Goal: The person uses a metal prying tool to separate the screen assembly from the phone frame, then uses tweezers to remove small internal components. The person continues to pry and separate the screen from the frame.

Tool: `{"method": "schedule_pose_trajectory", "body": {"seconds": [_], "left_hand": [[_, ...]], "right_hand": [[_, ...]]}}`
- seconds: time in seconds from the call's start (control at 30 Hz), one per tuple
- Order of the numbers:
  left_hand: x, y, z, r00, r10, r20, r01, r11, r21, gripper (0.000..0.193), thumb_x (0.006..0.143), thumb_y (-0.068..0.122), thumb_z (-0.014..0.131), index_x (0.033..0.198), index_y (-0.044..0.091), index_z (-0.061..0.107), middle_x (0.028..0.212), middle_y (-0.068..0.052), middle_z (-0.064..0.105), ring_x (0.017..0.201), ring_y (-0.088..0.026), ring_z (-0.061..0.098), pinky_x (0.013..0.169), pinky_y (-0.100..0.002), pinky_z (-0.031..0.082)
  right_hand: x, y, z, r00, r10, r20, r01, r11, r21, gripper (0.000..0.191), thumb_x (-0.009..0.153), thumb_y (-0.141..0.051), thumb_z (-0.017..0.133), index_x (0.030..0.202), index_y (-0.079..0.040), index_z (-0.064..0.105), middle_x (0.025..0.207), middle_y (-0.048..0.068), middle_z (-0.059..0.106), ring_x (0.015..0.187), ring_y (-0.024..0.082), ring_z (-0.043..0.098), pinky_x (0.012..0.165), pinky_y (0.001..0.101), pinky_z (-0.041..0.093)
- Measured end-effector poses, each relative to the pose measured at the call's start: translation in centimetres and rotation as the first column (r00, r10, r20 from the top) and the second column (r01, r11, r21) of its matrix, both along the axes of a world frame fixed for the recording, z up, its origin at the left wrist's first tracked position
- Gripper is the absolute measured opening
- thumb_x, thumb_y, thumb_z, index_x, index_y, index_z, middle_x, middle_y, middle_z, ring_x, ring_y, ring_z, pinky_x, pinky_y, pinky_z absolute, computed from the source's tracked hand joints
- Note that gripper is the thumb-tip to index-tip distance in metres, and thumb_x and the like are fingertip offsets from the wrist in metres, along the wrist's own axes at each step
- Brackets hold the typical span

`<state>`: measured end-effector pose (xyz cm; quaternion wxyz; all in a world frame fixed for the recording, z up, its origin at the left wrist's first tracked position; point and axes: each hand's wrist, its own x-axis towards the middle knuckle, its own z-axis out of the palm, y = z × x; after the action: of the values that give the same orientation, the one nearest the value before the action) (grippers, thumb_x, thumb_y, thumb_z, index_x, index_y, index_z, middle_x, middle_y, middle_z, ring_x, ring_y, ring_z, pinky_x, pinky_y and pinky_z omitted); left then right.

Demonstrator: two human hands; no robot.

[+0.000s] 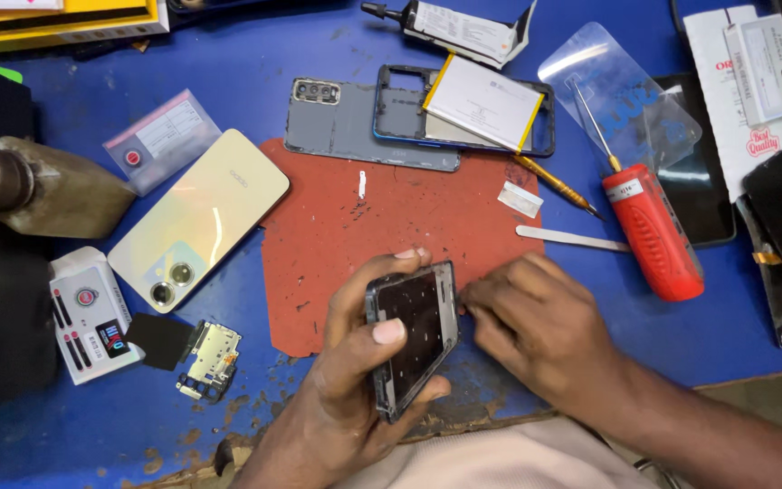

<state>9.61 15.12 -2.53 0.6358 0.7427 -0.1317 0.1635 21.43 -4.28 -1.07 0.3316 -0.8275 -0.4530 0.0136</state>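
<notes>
Left hand (355, 371): clamped around the dark phone frame (414, 335), held tilted above the near edge of the red mat (391, 217).
Right hand (527, 326): fingertips pinched together at the frame's right edge (apparently picking something loose).
Next: probably a steady, fine pull.
Far right: red screwdriver (649, 226) on the blue worktop (255, 63).

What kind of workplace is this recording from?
Most likely a phone repair bench: the left hand holds a stripped phone frame, with a loose battery and red screwdriver on the blue table.

Left hand (355, 380) grips phone frame (412, 337); right hand (536, 326) touches its edge
</notes>
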Motion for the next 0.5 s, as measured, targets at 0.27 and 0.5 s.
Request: {"method": "schedule_pose_trajectory", "body": {"seconds": [0.27,0.5], "left_hand": [[0.2,-0.4,-0.3,1.000,0.006,-0.001,-0.006,1.000,0.006,0.086,0.096,-0.001,0.080,0.152,0.032,0.024,0.160,-0.025,0.030,0.153,-0.043,0.045,0.119,-0.048,0.052],[0.4,0.1,-0.4,1.000,-0.008,0.005,0.008,1.000,0.008,0.086,0.096,-0.001,0.080,0.152,0.031,0.023,0.160,-0.025,0.030,0.152,-0.044,0.044,0.120,-0.048,0.052]], "right_hand": [[0.6,-0.1,-0.6,0.998,-0.061,-0.026,0.061,0.998,-0.004,0.020,0.079,0.000,0.077,0.097,0.000,0.069,0.089,0.012,0.065,0.081,0.030,0.066,0.071,0.0396,0.054],[0.1,-0.2,-0.5,0.999,-0.036,-0.024,0.036,0.999,0.000,0.020,0.078,0.001,0.076,0.096,-0.001,0.068,0.088,0.012,0.064,0.080,0.029,0.065,0.071,0.0395,0.054]]}}
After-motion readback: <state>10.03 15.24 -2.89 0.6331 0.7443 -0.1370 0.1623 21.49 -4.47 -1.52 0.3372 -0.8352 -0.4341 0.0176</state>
